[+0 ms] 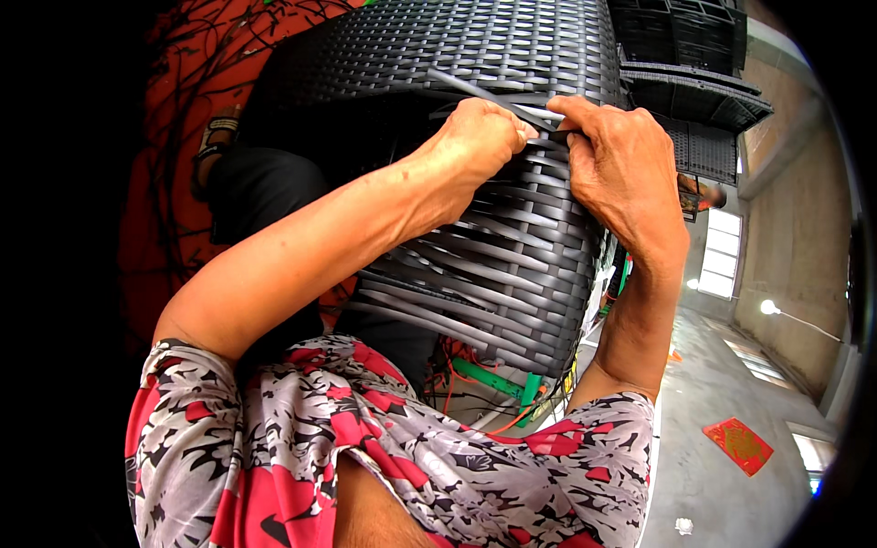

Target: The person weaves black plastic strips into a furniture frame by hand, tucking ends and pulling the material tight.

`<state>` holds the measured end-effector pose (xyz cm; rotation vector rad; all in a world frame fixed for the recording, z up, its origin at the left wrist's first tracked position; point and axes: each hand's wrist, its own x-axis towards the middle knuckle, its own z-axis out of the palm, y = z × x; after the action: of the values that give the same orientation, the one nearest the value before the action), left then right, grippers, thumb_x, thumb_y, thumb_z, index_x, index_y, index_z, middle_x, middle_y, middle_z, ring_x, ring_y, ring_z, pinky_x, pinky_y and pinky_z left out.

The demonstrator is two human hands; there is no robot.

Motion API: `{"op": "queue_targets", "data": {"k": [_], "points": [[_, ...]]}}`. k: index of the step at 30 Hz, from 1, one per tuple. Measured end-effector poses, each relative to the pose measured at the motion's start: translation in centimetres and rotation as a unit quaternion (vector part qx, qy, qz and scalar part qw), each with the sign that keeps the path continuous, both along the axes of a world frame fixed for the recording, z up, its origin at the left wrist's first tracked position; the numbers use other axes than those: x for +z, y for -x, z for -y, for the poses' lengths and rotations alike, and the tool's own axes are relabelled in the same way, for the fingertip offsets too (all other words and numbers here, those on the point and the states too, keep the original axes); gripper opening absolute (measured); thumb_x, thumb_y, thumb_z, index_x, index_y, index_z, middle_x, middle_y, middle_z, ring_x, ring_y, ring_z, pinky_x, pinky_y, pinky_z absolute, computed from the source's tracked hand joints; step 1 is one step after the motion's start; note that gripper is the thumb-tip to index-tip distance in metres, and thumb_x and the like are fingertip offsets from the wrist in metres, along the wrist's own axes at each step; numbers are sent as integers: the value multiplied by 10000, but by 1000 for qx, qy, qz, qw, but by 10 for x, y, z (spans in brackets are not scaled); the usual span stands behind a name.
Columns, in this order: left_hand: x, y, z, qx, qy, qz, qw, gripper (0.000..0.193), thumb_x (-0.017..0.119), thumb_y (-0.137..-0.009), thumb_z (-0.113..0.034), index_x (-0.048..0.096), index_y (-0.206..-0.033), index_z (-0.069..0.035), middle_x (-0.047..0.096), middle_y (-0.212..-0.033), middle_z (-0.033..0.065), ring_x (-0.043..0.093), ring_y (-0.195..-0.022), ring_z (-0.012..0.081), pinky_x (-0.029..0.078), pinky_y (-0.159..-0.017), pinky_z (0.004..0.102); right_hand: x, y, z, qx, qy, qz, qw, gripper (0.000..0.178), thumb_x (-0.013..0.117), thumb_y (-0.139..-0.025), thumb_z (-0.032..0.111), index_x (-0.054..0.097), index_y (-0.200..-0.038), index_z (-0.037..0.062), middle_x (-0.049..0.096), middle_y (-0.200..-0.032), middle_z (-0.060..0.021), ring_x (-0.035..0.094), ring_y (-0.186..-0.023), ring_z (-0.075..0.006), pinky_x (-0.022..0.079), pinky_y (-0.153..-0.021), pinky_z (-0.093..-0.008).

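Note:
A large black woven wicker piece (pixel 512 50) lies across my lap, made of flat glossy strips. My left hand (pixel 484 137) is closed in a fist near its middle, gripping a flat weaving strip (pixel 475 89) whose loose end sticks out up and to the left. Close by, my right hand (pixel 626 155) pinches the same dark strip between thumb and forefinger at the right side of the weave. Below both hands, rows of woven strips (pixel 512 265) run crosswise over upright ones, with gaps on the left. The fingertips of my left hand are partly hidden.
Loose black strips (pixel 169 173) lie scattered over a red floor surface (pixel 146 256) at the left. More black woven pieces (pixel 694 91) are stacked at the upper right. A green frame part (pixel 493 376) and tangled cords sit under the work. Another person (pixel 699 194) is in the distance.

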<state>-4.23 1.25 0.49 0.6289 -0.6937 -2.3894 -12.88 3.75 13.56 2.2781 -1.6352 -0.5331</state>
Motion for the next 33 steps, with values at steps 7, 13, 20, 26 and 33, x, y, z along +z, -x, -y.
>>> {"op": "queue_targets", "data": {"k": [7, 13, 20, 26, 33], "points": [[-7, 19, 12, -7, -192, -30, 981, 139, 589, -842, -91, 642, -915, 16, 630, -876, 67, 541, -829, 147, 408, -818, 258, -13, -6, -3, 20, 12, -61, 998, 304, 550, -781, 36, 627, -1075, 39, 637, -777, -123, 593, -746, -269, 390, -686, -370], [-28, 34, 13, -51, -182, -112, 976, 353, 617, -818, -100, 536, -1131, 42, 442, -1242, 183, 419, -1131, 259, 326, -970, 348, -18, -18, -9, -59, -24, -66, 996, 365, 542, -777, 18, 563, -1140, -13, 632, -777, -186, 617, -687, -334, 450, -640, -419], [-28, 31, 12, -9, -192, -166, 967, 271, 630, -785, -64, 616, -1045, 11, 600, -1087, 159, 537, -990, 252, 393, -916, 364, -21, -17, -10, -89, -53, 28, 994, 469, 495, -797, -5, 461, -1265, -30, 615, -796, -248, 613, -680, -377, 475, -632, -430], [-17, 31, 5, -13, -166, -151, 974, 78, 598, -806, -12, 633, -796, -81, 585, -766, -18, 489, -749, 110, 369, -751, 244, -20, 13, -11, -248, -45, 306, 918, 519, 447, -781, 28, 431, -1296, -31, 614, -993, -269, 578, -827, -307, 453, -768, -360], [-19, 26, 2, 17, -97, -62, 993, 202, 595, -782, -19, 638, -979, -13, 616, -868, 40, 526, -778, 135, 397, -742, 247, -17, 9, -10, -298, -46, 398, 866, 512, 443, -767, 19, 454, -1272, -59, 648, -976, -224, 610, -829, -210, 467, -779, -289]]}}
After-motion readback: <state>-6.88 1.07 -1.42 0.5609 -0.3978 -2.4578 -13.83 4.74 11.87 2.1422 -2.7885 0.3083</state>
